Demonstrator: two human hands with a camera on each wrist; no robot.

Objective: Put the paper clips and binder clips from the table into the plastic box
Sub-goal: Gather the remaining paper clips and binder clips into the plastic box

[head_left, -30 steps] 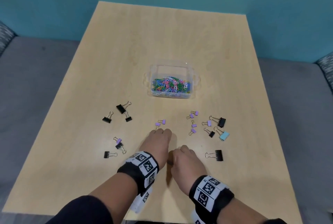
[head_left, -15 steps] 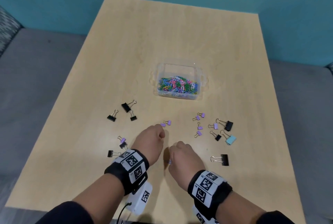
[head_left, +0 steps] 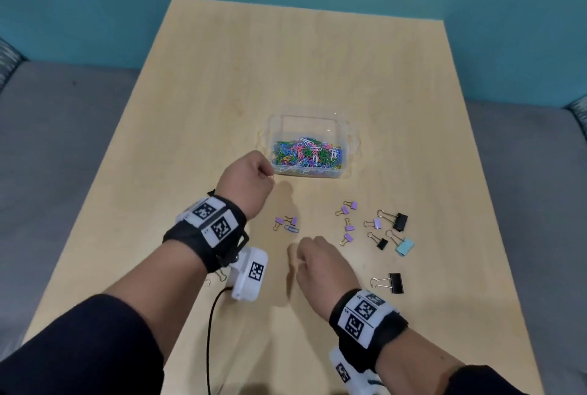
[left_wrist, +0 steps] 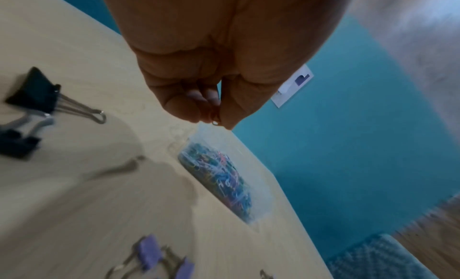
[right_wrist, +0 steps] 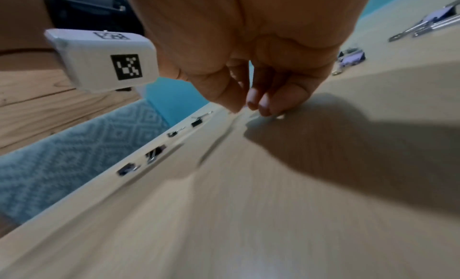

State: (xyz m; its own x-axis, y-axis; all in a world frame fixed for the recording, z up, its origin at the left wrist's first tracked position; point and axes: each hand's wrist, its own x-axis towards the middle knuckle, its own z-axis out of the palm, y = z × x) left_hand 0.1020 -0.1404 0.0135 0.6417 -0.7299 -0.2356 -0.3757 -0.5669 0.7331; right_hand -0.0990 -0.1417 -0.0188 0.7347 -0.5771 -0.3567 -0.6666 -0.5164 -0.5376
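Carrying step: left hand (head_left: 251, 183) pinching a small clip (left_wrist: 214, 120) beside the plastic box (head_left: 351, 143), not yet over it. Right hand (head_left: 320, 262) curled low over the desk (head_left: 222, 83), contents unclear. Next: reach over rim, release.

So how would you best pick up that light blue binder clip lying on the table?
Probably by its wire handles. The light blue binder clip lies flat, its blue body toward the person and the handles pointing up-left, away from them. Come from above and pinch the loops or the body's two sides. The right hand is nearer than the left hand.
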